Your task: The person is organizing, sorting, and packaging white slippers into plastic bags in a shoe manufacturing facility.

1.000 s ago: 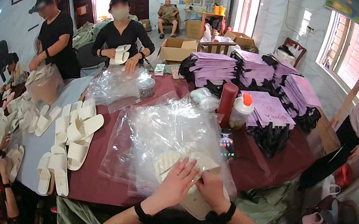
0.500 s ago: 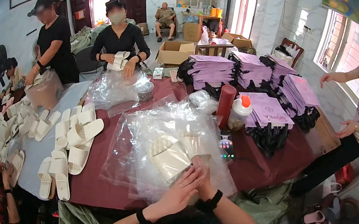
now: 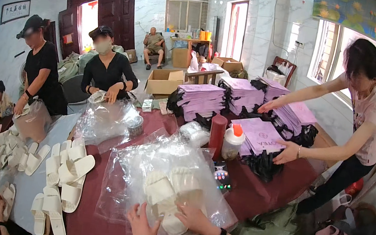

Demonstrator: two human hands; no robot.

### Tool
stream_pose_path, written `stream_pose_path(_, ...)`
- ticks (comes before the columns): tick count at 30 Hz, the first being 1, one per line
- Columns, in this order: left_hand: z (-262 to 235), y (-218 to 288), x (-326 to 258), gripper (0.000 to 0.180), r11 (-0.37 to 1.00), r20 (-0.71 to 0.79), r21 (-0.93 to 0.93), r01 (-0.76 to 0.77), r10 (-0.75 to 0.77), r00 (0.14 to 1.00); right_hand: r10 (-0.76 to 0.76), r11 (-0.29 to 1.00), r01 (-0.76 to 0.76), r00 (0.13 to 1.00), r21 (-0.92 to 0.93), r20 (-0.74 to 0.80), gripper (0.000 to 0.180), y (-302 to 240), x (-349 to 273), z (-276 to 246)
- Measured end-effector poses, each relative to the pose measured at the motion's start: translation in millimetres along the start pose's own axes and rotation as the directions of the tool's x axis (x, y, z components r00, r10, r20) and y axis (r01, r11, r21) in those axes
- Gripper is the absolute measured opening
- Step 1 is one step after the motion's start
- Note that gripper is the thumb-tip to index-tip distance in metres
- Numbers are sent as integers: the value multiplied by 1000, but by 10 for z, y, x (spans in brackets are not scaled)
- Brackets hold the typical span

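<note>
A pair of cream slippers (image 3: 159,190) lies toe-end away from me, at least partly inside a clear plastic bag (image 3: 132,170) on the table. My right hand (image 3: 193,218) grips the near end of the right slipper, its fingertips partly hidden. Beside the pair, my left hand (image 3: 142,225) is raised with fingers spread and holds nothing. More flat clear bags lie stacked under this one.
Loose cream slippers (image 3: 71,167) cover the left side. A red cylinder (image 3: 216,136), a shaker bottle (image 3: 233,142) and a small device with coloured lights (image 3: 222,178) stand beyond the bags. Stacks of lilac bags (image 3: 200,100) fill the back right, where a co-worker (image 3: 364,107) reaches in.
My left hand has come off the slippers to the left and opened. My right hand stays at their near end. The co-worker on the right has leaned over and reached to the lilac bags.
</note>
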State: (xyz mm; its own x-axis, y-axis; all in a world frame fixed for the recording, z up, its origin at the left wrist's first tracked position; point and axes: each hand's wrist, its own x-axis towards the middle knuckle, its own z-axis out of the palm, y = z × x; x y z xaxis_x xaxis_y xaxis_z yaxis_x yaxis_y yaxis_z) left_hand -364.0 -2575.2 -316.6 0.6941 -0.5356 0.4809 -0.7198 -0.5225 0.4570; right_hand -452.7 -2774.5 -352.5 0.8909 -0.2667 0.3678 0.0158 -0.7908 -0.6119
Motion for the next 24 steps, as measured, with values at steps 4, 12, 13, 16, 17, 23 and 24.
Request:
stream_pose_path(4, 73, -192, -243, 80, 929, 236, -246, 278, -221, 946, -121, 992, 111, 975, 60, 186, 50, -83, -359, -204)
stream_pose_path(12, 555, -190, -278, 67, 936, -152, -307, -173, 131, 980, -298, 951, 284, 947, 119, 122, 49, -186, -305, -254)
stream_pose_path(13, 521, -188, -285, 69, 928, -121, -346, -137, 101, 988, -350, 928, 372, 891, -23, 289, 52, -127, -355, -267)
stream_pose_path(16, 497, -311, -433, 67, 876, -9, -481, 42, -52, 999, -576, 812, 572, 818, -115, -3, 33, -722, -329, -696)
stream_pose_path(17, 422, -261, -424, 67, 875, -7, -483, 42, -51, 999, -574, 814, 570, 819, -116, -3, 33, -678, -385, -742)
stream_pose_path(23, 244, -161, -515, 65, 783, 234, -569, 251, -139, 962, -251, 968, 226, 909, 113, 332, 56, -51, -963, -679)
stream_pose_path(24, 343, -257, -573, 62, 801, 196, -570, 184, -85, 977, -134, 988, 151, 921, -20, 365, 59, 21, -1051, -683)
